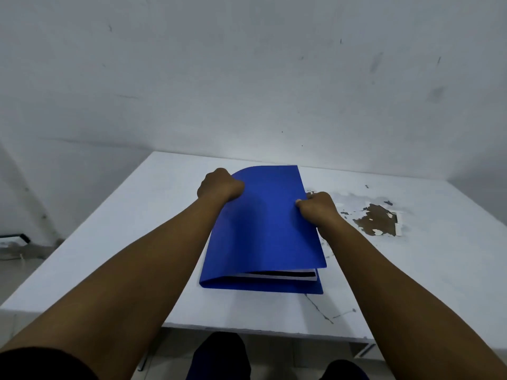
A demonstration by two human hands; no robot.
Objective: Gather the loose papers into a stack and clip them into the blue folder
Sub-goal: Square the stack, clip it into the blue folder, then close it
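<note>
The blue folder (267, 229) lies in the middle of the white table (123, 220), its spine to the left and its front cover arched over the contents. A stack of white papers (277, 275) shows as a thin edge between the covers at the near end. My left hand (219, 185) is curled on the cover's far left edge. My right hand (318, 208) pinches the cover's right edge. Whatever clip is inside is hidden by the cover.
A patch of peeled paint (377, 219) exposes brown board right of the folder. A crack (319, 309) marks the table near its front edge. The wall stands just behind the table. A dark framed object (15, 238) lies on the floor at left.
</note>
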